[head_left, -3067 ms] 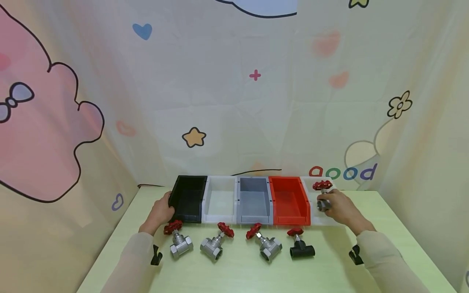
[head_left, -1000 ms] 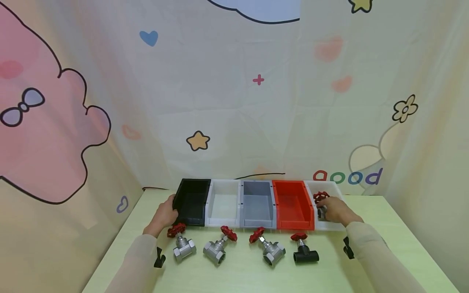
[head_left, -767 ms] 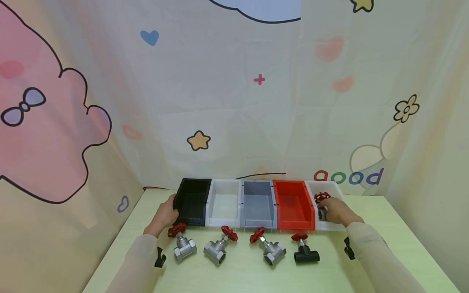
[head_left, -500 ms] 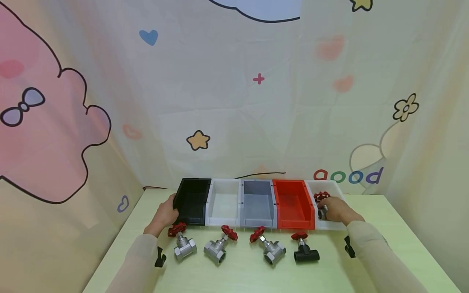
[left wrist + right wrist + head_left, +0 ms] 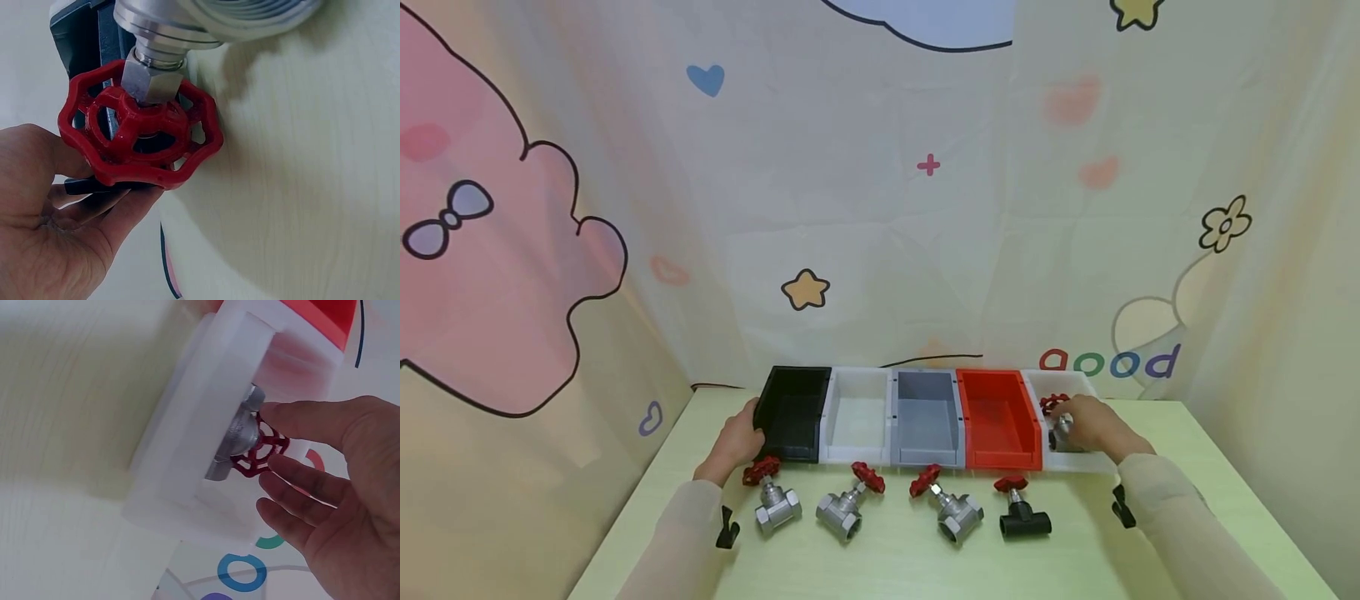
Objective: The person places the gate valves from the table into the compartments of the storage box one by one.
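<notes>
My left hand (image 5: 735,440) grips the side wall of the black bin (image 5: 790,417), its thumb and fingers partly hidden behind a valve's red handwheel (image 5: 140,128) in the left wrist view. At the other end of the row, my right hand (image 5: 1093,423) is at the right-hand white bin (image 5: 187,444). A silver valve with a red handwheel (image 5: 237,434) lies inside that bin. Around the valve my right fingers (image 5: 300,500) are spread and relaxed, with the thumb close beside its body; whether the thumb touches it, I cannot tell.
Between the end bins stand another white bin (image 5: 857,417), a grey bin (image 5: 927,417) and a red bin (image 5: 997,421). In front lie silver valves, such as the leftmost valve (image 5: 777,506), and a black valve (image 5: 1025,522). A printed curtain (image 5: 880,208) hangs behind the table (image 5: 880,567).
The right hand has lowered the valve into the right-hand white bin, then loosened its fingers and lifted slightly away. The left hand has stayed on the black bin. The head view has shifted a little.
</notes>
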`<state>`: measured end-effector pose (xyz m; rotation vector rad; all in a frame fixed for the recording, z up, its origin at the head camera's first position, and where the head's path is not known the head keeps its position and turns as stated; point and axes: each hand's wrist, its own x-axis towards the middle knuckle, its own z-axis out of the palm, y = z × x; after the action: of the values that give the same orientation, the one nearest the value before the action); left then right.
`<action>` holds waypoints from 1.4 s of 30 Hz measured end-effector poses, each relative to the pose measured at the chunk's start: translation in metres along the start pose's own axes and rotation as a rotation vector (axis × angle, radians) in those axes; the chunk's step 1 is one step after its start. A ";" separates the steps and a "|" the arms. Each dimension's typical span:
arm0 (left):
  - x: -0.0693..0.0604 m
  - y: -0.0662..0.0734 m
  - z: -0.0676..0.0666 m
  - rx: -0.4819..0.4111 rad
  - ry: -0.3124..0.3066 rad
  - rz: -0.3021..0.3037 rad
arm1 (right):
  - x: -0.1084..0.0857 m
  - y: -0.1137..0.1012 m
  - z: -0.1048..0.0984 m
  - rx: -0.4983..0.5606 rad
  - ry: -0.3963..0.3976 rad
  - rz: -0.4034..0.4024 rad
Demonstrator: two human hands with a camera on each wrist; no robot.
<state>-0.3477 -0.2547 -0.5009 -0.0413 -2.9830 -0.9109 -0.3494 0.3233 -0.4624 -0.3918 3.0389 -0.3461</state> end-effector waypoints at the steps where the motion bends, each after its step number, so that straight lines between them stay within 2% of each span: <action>1: 0.000 0.000 0.000 0.003 0.000 -0.002 | -0.001 -0.001 -0.001 0.002 0.007 0.000; 8: 0.001 -0.002 0.002 0.016 0.011 -0.009 | -0.012 -0.012 -0.009 -0.017 0.081 -0.049; 15: 0.001 -0.003 0.003 0.014 0.014 0.004 | -0.023 -0.022 -0.016 0.000 0.138 -0.066; 31: 0.000 -0.003 0.003 0.002 0.001 -0.006 | -0.051 -0.052 -0.032 -0.007 0.205 -0.069; 42: -0.002 0.001 0.001 -0.007 -0.007 -0.003 | -0.071 -0.074 -0.038 -0.043 0.268 -0.117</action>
<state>-0.3459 -0.2535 -0.5008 -0.0407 -2.9871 -0.9226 -0.2661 0.2795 -0.4062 -0.5706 3.2965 -0.3683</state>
